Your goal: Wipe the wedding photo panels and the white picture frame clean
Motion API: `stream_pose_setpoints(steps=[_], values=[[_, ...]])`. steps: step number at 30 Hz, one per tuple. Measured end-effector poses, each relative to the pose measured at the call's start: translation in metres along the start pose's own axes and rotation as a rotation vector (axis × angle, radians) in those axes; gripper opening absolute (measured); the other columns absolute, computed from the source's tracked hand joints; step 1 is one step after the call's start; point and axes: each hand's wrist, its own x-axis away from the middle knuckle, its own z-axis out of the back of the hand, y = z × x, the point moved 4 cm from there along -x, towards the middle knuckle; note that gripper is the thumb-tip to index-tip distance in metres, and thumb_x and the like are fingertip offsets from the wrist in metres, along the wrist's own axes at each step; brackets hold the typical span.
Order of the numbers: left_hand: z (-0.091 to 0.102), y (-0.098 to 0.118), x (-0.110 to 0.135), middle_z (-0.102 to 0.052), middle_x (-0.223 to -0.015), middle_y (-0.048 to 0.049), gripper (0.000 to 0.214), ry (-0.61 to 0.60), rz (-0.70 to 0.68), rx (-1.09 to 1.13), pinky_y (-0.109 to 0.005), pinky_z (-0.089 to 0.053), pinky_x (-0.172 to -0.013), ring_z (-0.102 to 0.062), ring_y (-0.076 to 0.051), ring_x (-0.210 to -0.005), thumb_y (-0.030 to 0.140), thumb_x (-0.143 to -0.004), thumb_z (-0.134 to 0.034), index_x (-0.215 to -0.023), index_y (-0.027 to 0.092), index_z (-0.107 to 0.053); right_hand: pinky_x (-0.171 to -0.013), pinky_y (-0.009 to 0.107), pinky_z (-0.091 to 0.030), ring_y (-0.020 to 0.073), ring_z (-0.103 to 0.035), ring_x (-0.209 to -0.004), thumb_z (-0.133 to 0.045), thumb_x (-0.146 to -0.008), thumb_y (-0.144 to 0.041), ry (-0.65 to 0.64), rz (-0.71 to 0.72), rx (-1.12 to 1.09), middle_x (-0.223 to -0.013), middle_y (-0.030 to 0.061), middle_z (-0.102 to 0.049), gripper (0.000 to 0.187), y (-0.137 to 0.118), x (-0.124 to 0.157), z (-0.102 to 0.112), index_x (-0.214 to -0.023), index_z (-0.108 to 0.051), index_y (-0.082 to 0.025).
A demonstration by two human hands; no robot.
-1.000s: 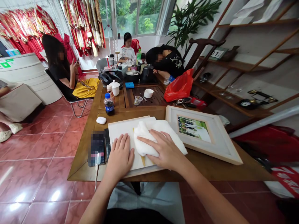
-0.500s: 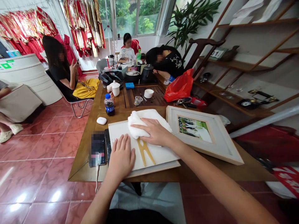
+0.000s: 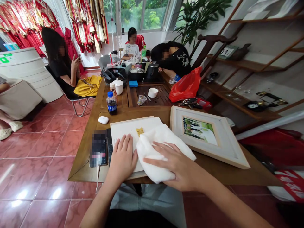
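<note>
My left hand (image 3: pixel 123 157) lies flat, fingers spread, on a white board (image 3: pixel 125 129) at the near edge of the wooden table (image 3: pixel 213 164). My right hand (image 3: pixel 177 163) presses a white cloth (image 3: pixel 154 144) down on the board's near right part, fingers stretched over it. A small yellow piece (image 3: pixel 140 130) shows on the board just beyond the cloth. A white picture frame (image 3: pixel 206 134) with a photo lies right of the board.
A phone (image 3: pixel 98 148) with a cable lies left of the board, a white earbud case (image 3: pixel 103 119) and a dark bottle (image 3: pixel 111 103) beyond. Tea ware, a red bag (image 3: pixel 186 86) and keys sit farther back. Several people sit around the far end.
My right hand drew the cloth back toward me across the board, from its far part to the near edge. The left hand stayed flat in place.
</note>
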Motion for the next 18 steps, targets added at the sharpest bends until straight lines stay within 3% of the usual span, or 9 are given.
stream_pose_setpoints(steps=[4,7,10,13,18], values=[[-0.001,-0.001,0.0,-0.05,-0.157,-0.0137,0.05,-0.011,-0.01,0.005,-0.05,-0.037,-0.123,-0.044,-0.029,-0.148,0.033,-0.104,-0.039,-0.149,0.012,-0.046,-0.115,0.063,-0.028,0.0391,-0.039,-0.146,-0.068,-0.074,-0.032,0.003,0.077,-0.035,-0.157,0.0105,-0.047,0.075,0.009,0.013,-0.002,-0.147,-0.055,-0.039],[-0.001,-0.002,0.0,-0.049,-0.158,-0.0143,0.051,-0.024,-0.009,0.005,-0.05,-0.037,-0.123,-0.043,-0.029,-0.148,0.033,-0.104,-0.039,-0.149,0.011,-0.045,-0.115,0.062,-0.031,0.0383,-0.041,-0.145,-0.067,-0.077,-0.033,0.059,0.037,-0.003,-0.156,0.0128,-0.048,0.069,0.03,0.011,-0.003,-0.145,-0.058,-0.037],[-0.001,-0.002,0.0,-0.048,-0.158,-0.0145,0.051,-0.038,-0.02,0.012,-0.05,-0.036,-0.123,-0.043,-0.029,-0.149,0.034,-0.104,-0.038,-0.149,0.01,-0.044,-0.11,0.061,-0.037,0.0385,-0.044,-0.142,-0.064,-0.085,-0.036,0.108,-0.061,0.055,-0.152,0.017,-0.052,0.061,0.055,-0.002,0.0,-0.146,-0.058,-0.033],[-0.001,-0.002,0.0,-0.049,-0.157,-0.0145,0.051,-0.029,-0.02,0.019,-0.051,-0.036,-0.122,-0.043,-0.03,-0.148,0.034,-0.105,-0.037,-0.149,0.011,-0.045,-0.108,0.058,-0.041,0.0374,-0.048,-0.139,-0.059,-0.091,-0.039,0.156,-0.147,0.096,-0.148,0.0154,-0.055,0.055,0.074,-0.023,0.007,-0.146,-0.058,-0.033],[0.0,-0.003,0.0,-0.051,-0.156,-0.0131,0.049,-0.012,-0.021,0.02,-0.05,-0.038,-0.122,-0.045,-0.029,-0.147,0.034,-0.104,-0.038,-0.148,0.013,-0.045,-0.105,0.058,-0.042,0.0387,-0.047,-0.138,-0.054,-0.095,-0.041,0.209,-0.271,0.135,-0.146,0.0171,-0.053,0.054,0.087,-0.054,0.011,-0.148,-0.055,-0.031]])
